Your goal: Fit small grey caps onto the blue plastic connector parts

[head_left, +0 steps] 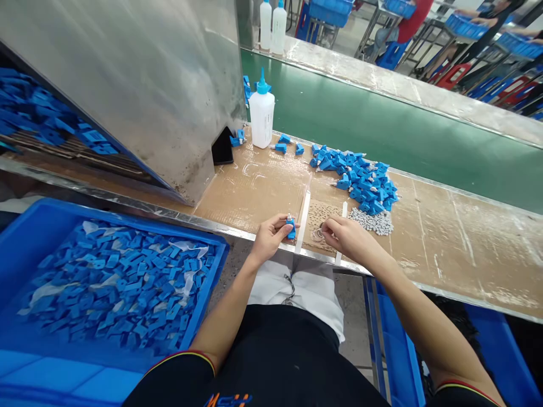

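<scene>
My left hand is shut on a small blue plastic part at the front edge of the cardboard-covered bench. My right hand rests to its right, with the fingertips drawn together over a brown patterned mat. Anything small between those fingers is too small to tell. Just beyond that hand lies a heap of small grey pieces, and a larger pile of blue plastic parts lies behind it. Several loose blue parts sit further left.
A white glue bottle with a blue nozzle stands at the back of the bench, beside a steel panel. A green conveyor belt runs behind. A blue crate of blue parts sits at lower left, and another blue crate sits at lower right.
</scene>
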The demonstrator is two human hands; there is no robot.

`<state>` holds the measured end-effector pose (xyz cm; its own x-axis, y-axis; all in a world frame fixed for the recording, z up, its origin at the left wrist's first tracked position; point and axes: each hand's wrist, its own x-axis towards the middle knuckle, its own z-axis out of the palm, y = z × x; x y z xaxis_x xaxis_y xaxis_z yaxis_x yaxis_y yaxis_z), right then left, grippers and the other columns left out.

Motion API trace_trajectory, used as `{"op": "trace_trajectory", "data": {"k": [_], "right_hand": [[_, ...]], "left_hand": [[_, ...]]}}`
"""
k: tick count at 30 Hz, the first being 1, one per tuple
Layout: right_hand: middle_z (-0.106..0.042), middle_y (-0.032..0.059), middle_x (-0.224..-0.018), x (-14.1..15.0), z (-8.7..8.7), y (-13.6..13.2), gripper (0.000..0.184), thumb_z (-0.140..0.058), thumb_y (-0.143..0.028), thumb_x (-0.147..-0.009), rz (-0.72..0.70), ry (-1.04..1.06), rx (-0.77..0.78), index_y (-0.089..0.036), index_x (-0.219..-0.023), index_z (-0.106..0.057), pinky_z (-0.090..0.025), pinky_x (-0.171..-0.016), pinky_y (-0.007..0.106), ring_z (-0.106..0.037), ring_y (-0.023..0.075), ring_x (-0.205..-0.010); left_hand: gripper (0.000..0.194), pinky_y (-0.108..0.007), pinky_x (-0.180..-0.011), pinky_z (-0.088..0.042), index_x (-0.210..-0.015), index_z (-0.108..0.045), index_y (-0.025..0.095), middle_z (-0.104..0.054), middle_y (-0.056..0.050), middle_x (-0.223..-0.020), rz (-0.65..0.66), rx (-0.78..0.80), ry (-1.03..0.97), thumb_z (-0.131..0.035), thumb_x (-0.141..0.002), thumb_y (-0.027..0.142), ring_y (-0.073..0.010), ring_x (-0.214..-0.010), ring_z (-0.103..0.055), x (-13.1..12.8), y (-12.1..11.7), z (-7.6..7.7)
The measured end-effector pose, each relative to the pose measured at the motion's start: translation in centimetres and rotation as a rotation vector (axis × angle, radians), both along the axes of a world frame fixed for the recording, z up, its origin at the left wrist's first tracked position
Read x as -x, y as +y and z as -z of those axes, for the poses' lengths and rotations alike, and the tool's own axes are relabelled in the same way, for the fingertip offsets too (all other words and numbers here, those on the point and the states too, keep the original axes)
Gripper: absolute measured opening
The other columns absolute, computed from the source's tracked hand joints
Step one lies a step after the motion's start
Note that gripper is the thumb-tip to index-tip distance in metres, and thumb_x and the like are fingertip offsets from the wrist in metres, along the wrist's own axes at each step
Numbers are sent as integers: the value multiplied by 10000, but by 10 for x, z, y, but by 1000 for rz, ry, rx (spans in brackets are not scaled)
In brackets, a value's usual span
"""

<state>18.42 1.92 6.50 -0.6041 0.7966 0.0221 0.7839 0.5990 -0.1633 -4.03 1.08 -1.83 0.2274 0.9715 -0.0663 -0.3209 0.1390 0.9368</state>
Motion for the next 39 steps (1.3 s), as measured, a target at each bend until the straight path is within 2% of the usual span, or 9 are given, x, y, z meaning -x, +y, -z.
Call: {"op": "trace_trajectory", "data": {"k": [3, 6, 11, 15, 20, 26, 33, 36, 39], "right_hand": [[-648, 37, -778, 5, -10, -10, 153, -495, -171, -947, 27, 239, -24, -211, -827, -580, -454, -635, 273, -591, 152, -676], [-649, 23, -800, 20, -16, -29, 118, -528, -203, -952, 119, 530, -81, -224, -847, -576, -475, -619, 266, -587, 137, -670], [-689, 36, -895, 47, -13, -53, 108, -566, -206, -951, 225, 829, -105, -228, -847, -588, -517, -637, 264, -644, 146, -772], [-696, 42, -887, 48, -8, -59, 106, -565, -221, -953, 258, 866, -57, -227, -855, -605, -530, -638, 272, -655, 155, -791], [-691, 49, -851, 41, -5, -62, 111, -561, -242, -948, 295, 856, -48, -228, -849, -608, -539, -628, 290, -650, 168, -767], [-682, 43, -852, 36, -4, -64, 116, -555, -230, -955, 270, 814, -54, -228, -851, -606, -539, -635, 279, -635, 157, -744], [-683, 41, -885, 33, -1, -69, 134, -534, -180, -972, 225, 793, -37, -227, -864, -597, -534, -680, 274, -651, 153, -785], [-685, 48, -892, 31, 6, -69, 99, -546, -197, -971, 241, 849, -38, -228, -894, -602, -542, -669, 278, -664, 164, -808], [-683, 57, -969, 31, 16, -70, 68, -578, -214, -949, 257, 913, -6, -229, -1010, -606, -556, -645, 286, -650, 151, -739]], "left_hand": [[497, -271, -647, -588, -970, -599, 183, -798, -91, -874, 13, -47, -61, -788, -760, 591, -209, -792, -754, -3, -3, -5], [426, -260, -682, -569, -949, -580, 192, -790, -70, -847, 23, -110, -129, -777, -806, 541, -176, -758, -741, -12, -12, -13], [352, -247, -722, -556, -960, -608, 198, -754, -40, -871, -33, -233, -167, -774, -834, 481, -146, -775, -711, -27, -28, -23], [350, -233, -684, -539, -927, -635, 195, -694, -15, -809, -101, -240, -72, -774, -825, 500, -129, -728, -655, -33, -34, -28], [376, -250, -673, -545, -925, -658, 199, -680, -15, -786, -112, -235, 23, -761, -817, 544, -142, -721, -648, -37, -38, -32], [347, -271, -713, -560, -929, -695, 194, -729, -41, -847, -103, -259, 76, -743, -838, 526, -163, -763, -680, -38, -41, -29], [277, -295, -745, -561, -946, -755, 193, -770, -65, -877, -22, -420, 236, -703, -884, 458, -182, -787, -700, -26, -35, -27], [290, -306, -782, -579, -966, -747, 192, -786, -76, -935, -34, -381, 215, -714, -875, 466, -199, -843, -729, -28, -34, -26], [332, -319, -822, -599, -1017, -721, 191, -790, -87, -992, -54, -290, 145, -714, -872, 490, -218, -904, -751, -33, -39, -27]]}}
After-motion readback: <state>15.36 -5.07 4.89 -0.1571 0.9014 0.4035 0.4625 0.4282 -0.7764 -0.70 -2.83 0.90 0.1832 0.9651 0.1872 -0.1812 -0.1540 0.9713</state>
